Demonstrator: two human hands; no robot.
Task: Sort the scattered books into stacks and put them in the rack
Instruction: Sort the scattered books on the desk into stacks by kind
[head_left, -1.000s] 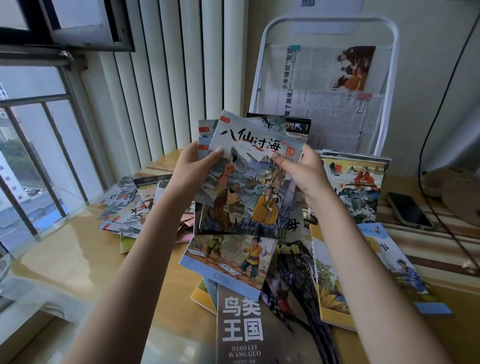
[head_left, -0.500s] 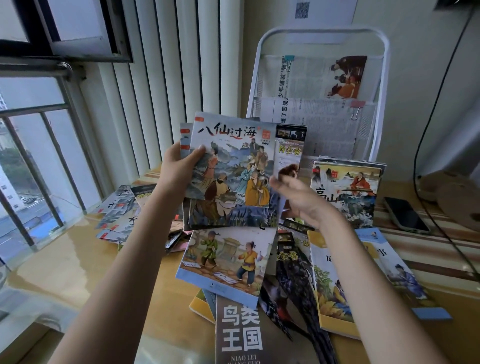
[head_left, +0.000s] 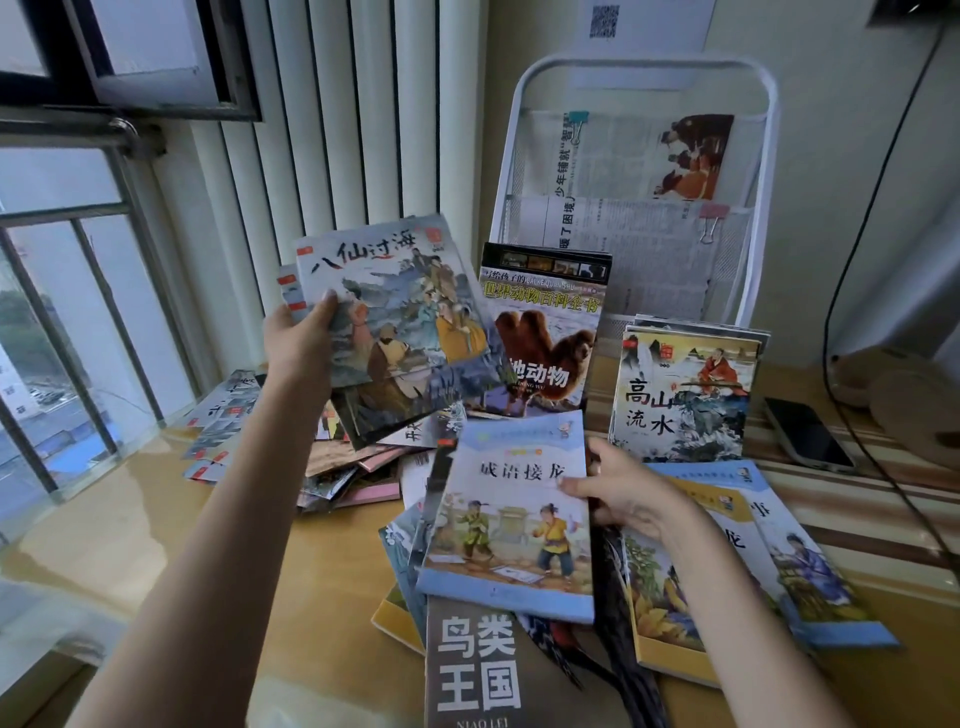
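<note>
My left hand (head_left: 298, 345) grips a fanned stack (head_left: 395, 322) of thin books, held up left of the white rack (head_left: 763, 156). My right hand (head_left: 621, 488) pinches the edge of a blue book (head_left: 511, 525) on the pile below the rack. A phone (head_left: 808, 439) lies lower right of the rack.

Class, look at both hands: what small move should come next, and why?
Probably lift the light-blue paperback with two cartoon children, since the right hand already pinches its right edge while the left hand holds the painted picture-book stack aloft.
</note>
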